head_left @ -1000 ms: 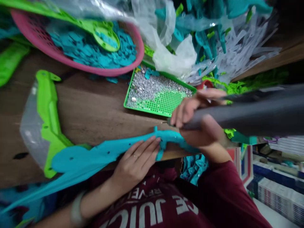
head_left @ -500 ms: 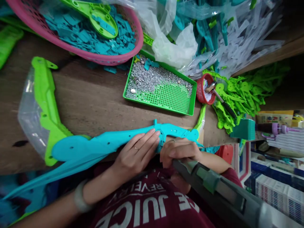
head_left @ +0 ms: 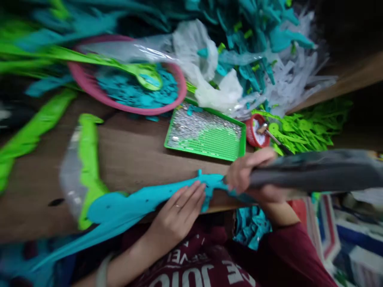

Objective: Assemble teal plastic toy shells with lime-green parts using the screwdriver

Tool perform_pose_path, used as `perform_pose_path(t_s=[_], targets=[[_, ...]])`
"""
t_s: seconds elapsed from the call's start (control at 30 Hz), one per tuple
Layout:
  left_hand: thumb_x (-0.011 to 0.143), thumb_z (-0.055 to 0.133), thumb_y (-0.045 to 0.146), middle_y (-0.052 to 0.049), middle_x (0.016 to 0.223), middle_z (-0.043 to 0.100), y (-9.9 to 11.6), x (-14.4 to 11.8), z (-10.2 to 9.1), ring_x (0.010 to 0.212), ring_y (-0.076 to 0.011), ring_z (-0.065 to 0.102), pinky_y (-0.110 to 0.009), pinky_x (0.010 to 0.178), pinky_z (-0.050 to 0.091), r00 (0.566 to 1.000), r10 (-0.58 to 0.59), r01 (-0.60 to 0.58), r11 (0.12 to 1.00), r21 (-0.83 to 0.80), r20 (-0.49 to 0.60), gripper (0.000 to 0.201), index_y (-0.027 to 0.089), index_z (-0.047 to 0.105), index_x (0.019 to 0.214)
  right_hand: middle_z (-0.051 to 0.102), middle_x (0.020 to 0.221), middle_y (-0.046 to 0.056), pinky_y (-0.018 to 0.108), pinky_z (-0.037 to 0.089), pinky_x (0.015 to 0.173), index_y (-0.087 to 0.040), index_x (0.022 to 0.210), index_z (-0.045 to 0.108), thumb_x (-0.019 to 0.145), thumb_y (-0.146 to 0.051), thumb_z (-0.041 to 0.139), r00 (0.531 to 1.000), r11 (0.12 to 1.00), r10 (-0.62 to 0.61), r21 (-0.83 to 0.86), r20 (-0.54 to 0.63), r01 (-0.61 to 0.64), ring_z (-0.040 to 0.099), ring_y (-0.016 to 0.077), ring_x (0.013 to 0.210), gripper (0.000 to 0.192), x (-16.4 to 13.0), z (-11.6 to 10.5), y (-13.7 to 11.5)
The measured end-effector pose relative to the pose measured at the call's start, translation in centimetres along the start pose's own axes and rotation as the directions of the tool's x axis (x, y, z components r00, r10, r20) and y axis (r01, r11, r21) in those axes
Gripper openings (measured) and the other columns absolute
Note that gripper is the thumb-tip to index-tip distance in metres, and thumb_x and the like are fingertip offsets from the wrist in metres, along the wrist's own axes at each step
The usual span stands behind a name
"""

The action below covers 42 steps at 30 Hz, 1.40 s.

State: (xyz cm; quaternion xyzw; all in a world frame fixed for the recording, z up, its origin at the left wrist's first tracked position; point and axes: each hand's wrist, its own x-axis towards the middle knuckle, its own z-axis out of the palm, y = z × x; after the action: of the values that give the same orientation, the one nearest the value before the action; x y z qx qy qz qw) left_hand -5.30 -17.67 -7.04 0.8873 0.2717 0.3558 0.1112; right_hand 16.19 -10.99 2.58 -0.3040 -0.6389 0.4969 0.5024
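Right now, right hand (head_left: 251,175) wrapped around a dark grey power tool (head_left: 314,171).
Left hand (head_left: 179,211) lies flat, fingers together, on the long turquoise part (head_left: 134,201) at the wooden table's (head_left: 134,151) near edge; green screw tray (head_left: 206,133) sits just beyond.

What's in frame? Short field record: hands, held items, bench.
left hand: flat on long turquoise plastic toy shell
right hand: grips grey power screwdriver, tip at the shell
green perforated tray: silver screws, behind the shell
pink round basket: small turquoise parts
red small basket: right of tray
image: motion-blurred
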Motion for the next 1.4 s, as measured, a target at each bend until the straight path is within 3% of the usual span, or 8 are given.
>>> perform_pose_path(t_s=[0.17,0.33,0.5,0.6,0.7,0.87,1.17,1.4], targets=[[0.096,0.055,0.009,-0.013,0.121,0.072,-3.4,0.1,-7.1,0.122,-0.0244,0.064,-0.041,0.102,0.055,0.989,-0.128,0.14,0.971,0.194,-0.073,0.025,0.009,0.065,0.119,0.051,0.051,-0.008,0.025,0.043,0.037,-0.026,0.096,0.066,0.07,-0.033,0.062,0.873,0.99,-0.137,-0.077,-0.468,0.114,0.046,0.0123,0.037,0.028,3.7,-3.1,0.3],[0.103,0.048,0.028,-0.007,0.107,0.069,-11.0,-1.9,-15.6,0.106,-0.0268,0.069,-0.04,0.089,0.058,0.803,-0.536,0.557,0.52,0.647,-0.26,0.03,0.006,0.067,0.106,0.056,0.054,-0.004,0.031,0.045,0.041,-0.024,0.1,0.068,0.067,-0.026,0.059,0.871,0.983,-0.183,-0.113,-0.457,0.147,0.05,0.0161,0.041,0.035,2.7,-4.1,0.9],[0.105,0.023,0.039,-0.013,0.096,0.069,-15.5,-2.8,-18.0,0.093,-0.0307,0.071,-0.042,0.075,0.058,0.624,-0.774,0.486,0.279,0.828,-0.106,0.052,0.005,0.062,0.109,0.06,0.058,-0.003,0.033,0.048,0.044,-0.023,0.107,0.068,0.071,-0.025,0.063,0.88,0.976,-0.218,-0.1,-0.422,0.193,0.053,0.0179,0.045,0.036,1.7,-4.1,0.8],[0.101,0.034,0.04,-0.023,0.111,0.068,-15.9,-2.0,-18.8,0.099,-0.0366,0.069,-0.045,0.078,0.056,0.46,-0.887,0.431,0.249,0.867,0.026,0.048,0.006,0.052,0.128,0.061,0.059,-0.003,0.034,0.049,0.045,-0.022,0.11,0.067,0.074,-0.026,0.066,0.897,0.975,-0.219,-0.059,-0.384,0.213,0.055,0.0182,0.047,0.036,1.4,-4.0,0.8],[0.1,0.038,0.041,-0.023,0.108,0.069,-16.1,-1.0,-19.3,0.095,-0.0382,0.069,-0.047,0.078,0.054,0.401,-0.907,0.377,0.29,0.88,0.127,0.05,0.005,0.049,0.133,0.061,0.059,-0.003,0.033,0.05,0.045,-0.023,0.11,0.066,0.076,-0.027,0.068,0.911,0.981,-0.185,-0.01,-0.368,0.195,0.056,0.0176,0.047,0.034,1.3,-4.0,0.8],[0.097,0.038,0.027,-0.02,0.096,0.071,-16.5,0.2,-19.3,0.086,-0.034,0.07,-0.043,0.076,0.052,0.414,-0.885,0.343,0.368,0.864,0.212,0.042,0.003,0.05,0.129,0.059,0.057,-0.004,0.031,0.047,0.044,-0.023,0.106,0.066,0.077,-0.029,0.068,0.903,0.979,-0.18,0.018,-0.391,0.203,0.053,0.0158,0.045,0.03,1.4,-3.7,0.2],[0.094,0.029,0.02,-0.016,0.117,0.067,-17.4,0.6,-20.3,0.106,-0.0257,0.065,-0.037,0.093,0.051,0.536,-0.843,0.524,0.291,0.8,-0.044,0.045,0.005,0.045,0.134,0.061,0.064,-0.004,0.034,0.052,0.052,-0.025,0.111,0.063,0.081,-0.023,0.066,0.916,0.989,-0.127,0.024,-0.381,0.147,0.058,0.0164,0.052,0.03,0.5,-4.1,0.2],[0.098,0.026,0.035,-0.019,0.124,0.061,-16.5,-0.7,-17.6,0.12,-0.0309,0.056,-0.045,0.104,0.046,0.608,-0.784,0.593,0.342,0.729,-0.127,0.049,0.007,0.054,0.128,0.061,0.065,-0.004,0.035,0.054,0.054,-0.024,0.113,0.062,0.084,-0.021,0.064,0.924,0.992,-0.111,0.017,-0.366,0.126,0.059,0.0165,0.054,0.03,0.6,-4.3,0.6]])
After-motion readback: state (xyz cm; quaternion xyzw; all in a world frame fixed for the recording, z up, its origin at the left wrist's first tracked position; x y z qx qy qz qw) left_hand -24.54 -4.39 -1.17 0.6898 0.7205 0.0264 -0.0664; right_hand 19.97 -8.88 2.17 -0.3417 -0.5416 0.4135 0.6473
